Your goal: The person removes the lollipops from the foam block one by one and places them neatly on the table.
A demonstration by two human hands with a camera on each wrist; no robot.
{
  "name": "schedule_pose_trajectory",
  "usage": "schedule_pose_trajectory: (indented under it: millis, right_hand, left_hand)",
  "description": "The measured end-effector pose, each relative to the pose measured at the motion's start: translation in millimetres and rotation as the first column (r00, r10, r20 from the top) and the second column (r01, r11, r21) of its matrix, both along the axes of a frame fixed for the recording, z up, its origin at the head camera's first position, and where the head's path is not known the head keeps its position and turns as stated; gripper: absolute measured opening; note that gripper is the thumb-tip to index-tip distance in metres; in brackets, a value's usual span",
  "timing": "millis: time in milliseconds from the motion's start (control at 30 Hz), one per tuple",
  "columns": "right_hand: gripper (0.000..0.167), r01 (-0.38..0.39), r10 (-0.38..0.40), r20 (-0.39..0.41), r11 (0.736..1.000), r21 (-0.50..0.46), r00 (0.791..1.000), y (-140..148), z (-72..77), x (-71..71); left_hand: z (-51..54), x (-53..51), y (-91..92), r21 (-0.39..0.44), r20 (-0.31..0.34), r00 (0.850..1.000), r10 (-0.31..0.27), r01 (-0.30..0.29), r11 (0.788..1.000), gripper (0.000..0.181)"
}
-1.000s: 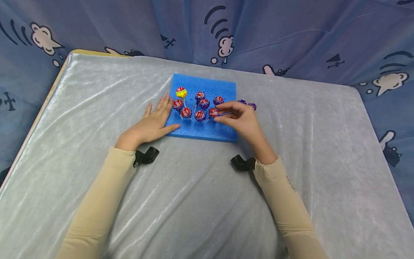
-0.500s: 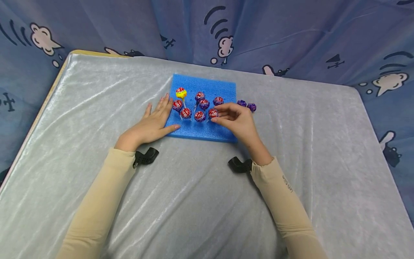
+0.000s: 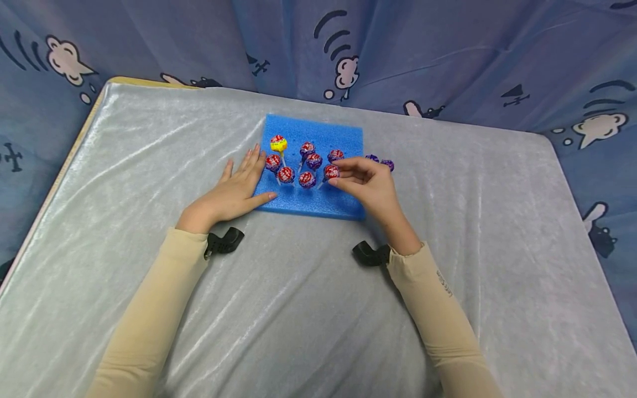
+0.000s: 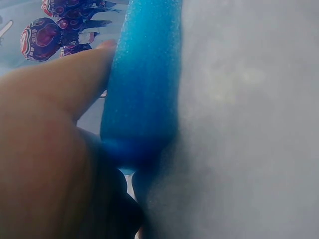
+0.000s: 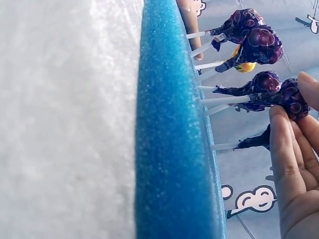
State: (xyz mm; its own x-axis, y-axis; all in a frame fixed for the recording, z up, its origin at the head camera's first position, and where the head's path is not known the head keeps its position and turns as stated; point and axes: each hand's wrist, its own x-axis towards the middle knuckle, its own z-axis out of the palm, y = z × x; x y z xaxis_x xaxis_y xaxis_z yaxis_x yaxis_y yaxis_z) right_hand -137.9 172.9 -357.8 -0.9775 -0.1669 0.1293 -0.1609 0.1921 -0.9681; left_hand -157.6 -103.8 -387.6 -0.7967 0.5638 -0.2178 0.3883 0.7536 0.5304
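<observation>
Rightward by a little, compared with the frame half a second ago, the pinched lollipop (image 3: 331,172) has shifted along with the right hand (image 3: 370,179), while the left hand (image 3: 239,188) stays where it was. Thumb and fingertips of the right hand close on the red-and-purple wrapped head from its right side; its white stick slants down and leftward to the blue foam board (image 3: 323,203). Straight and slightly spread, the left hand's fingers lie along the board's left edge, the thumb held out across its near left corner. Around the pinched one, other lollipops stand in the foam: a yellow lollipop (image 3: 278,144) toward the far left and six more red-and-purple ones, some leaning. Just past the board's right edge, near the right hand, two purple wrapped candies (image 3: 387,165) are partly hidden. Everything rests on a worktop (image 3: 278,309) covered in pale, shiny cloth, with a blue cartoon-print curtain (image 3: 448,50) behind. Both arms wear beige sleeves (image 3: 149,309), with a black mount (image 3: 226,240) at each wrist.
</observation>
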Motion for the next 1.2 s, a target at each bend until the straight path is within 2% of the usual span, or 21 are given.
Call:
schedule_pose_trajectory:
  millis: [267, 467, 900, 1200]
  right_hand:
    - [0.028, 0.005, -0.005, 0.001, 1.0, -0.005, 1.0, 3.8, 2.1, -1.0]
    - [0.026, 0.039, -0.039, -0.011, 0.999, 0.02, 0.999, 8.4, 4.6, -2.6]
    - [0.024, 0.043, -0.044, 0.027, 0.997, 0.057, 0.999, 30.3, 14.3, -6.5]
    - [0.019, 0.054, -0.054, 0.055, 0.998, 0.01, 0.997, 42.3, 19.5, -8.6]
  left_hand:
    - [-0.3, 0.3, -0.5, 0.005, 0.002, 1.0, -0.002, 0.002, 1.0, 0.085]
    - [-0.4, 0.0, -0.4, 0.005, 0.007, 1.0, 0.002, -0.002, 1.0, 0.086]
    - [-0.3, 0.2, 0.0, 0.004, 0.007, 1.0, 0.003, -0.003, 1.0, 0.086]
    - [-0.6, -0.5, 0.2, -0.003, 0.006, 1.0, 0.004, -0.004, 1.0, 0.086]
